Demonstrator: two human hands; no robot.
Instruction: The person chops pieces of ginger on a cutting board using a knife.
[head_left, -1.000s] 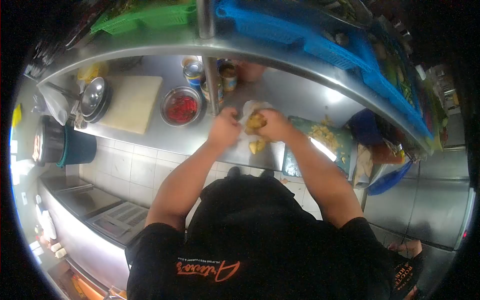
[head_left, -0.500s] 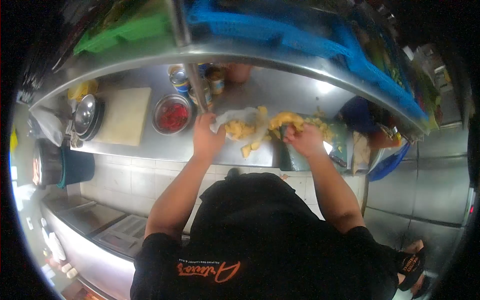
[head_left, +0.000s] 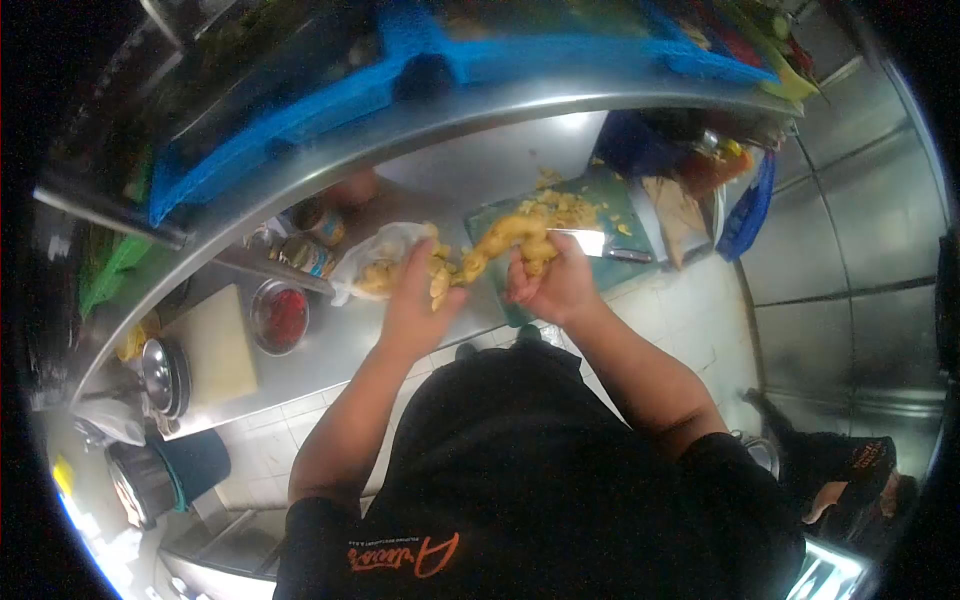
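Right hand [head_left: 560, 285] is partly closed around a knobbly yellow root [head_left: 507, 234], which extends toward its eleven o'clock; knife [head_left: 603, 246] on green board [head_left: 487, 222] at its two o'clock. Left hand [head_left: 415, 308], thumb spread, is at yellow pieces [head_left: 438, 280]; whether gripping them cannot be determined. Plastic bag [head_left: 395, 236] at its ten o'clock.

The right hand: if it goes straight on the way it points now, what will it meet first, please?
Most likely the knobbly yellow root, which lies right at the thumb and fingers of the right hand. Blur and depth leave unclear how firmly they already touch.
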